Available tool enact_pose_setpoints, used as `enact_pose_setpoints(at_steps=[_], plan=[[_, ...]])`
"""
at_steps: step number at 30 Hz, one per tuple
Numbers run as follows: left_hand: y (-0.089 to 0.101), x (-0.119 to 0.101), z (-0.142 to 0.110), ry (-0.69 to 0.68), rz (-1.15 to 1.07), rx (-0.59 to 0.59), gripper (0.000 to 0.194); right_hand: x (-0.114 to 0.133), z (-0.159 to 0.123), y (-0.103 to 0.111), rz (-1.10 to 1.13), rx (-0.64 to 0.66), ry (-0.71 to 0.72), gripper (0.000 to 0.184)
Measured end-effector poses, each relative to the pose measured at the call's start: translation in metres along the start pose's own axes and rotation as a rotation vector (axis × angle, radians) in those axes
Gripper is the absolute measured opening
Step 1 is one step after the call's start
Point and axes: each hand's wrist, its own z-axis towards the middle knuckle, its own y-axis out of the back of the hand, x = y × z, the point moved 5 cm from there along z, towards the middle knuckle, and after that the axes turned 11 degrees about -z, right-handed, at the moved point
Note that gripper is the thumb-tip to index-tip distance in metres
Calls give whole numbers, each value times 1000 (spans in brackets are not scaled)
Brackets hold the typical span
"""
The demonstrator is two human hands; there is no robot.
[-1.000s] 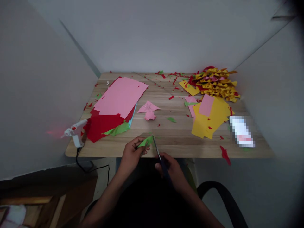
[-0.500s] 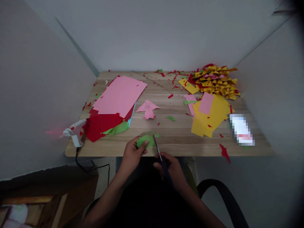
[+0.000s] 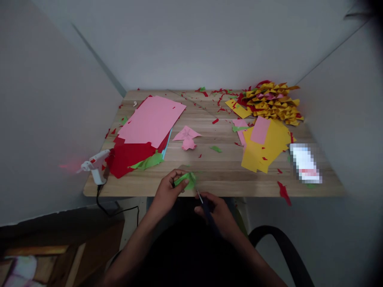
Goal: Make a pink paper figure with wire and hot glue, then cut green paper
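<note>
My left hand [image 3: 169,190] pinches a small piece of green paper [image 3: 189,180] between thumb and fingers, just over the table's front edge. In my right hand [image 3: 216,210] is a pair of scissors [image 3: 206,210] with dark handles, its blades pointing up and left to the paper's right edge. The blade tips are partly lost against the paper, so I cannot tell how far apart they are. Beyond my hands, a pink paper flower [image 3: 188,144] lies by a pink triangular piece [image 3: 187,132] with lines drawn on it.
Pink sheets [image 3: 152,119] cover red paper [image 3: 128,157] on the left, beside a white glue gun [image 3: 97,165] with a black cord. Yellow sheets [image 3: 269,139], a folded yellow paper piece [image 3: 272,103] and a blurred phone [image 3: 305,163] are on the right. Red scraps [image 3: 215,121] lie scattered.
The green paper has turned in my left hand and shifted slightly right and down. The scissor blades have dropped a little, their tips now lower beside the paper.
</note>
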Motion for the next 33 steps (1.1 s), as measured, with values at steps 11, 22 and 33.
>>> enact_pose_setpoints(at_steps=[11, 22, 33], plan=[[4, 6, 8, 149, -182, -41, 38, 20, -11, 6, -31, 30, 128, 36], [5, 0, 10, 60, 33, 59, 36, 10, -4, 3, -45, -33, 68, 44], [2, -1, 11, 68, -8, 111, 28, 16, -3, -1, 11, -10, 105, 36]])
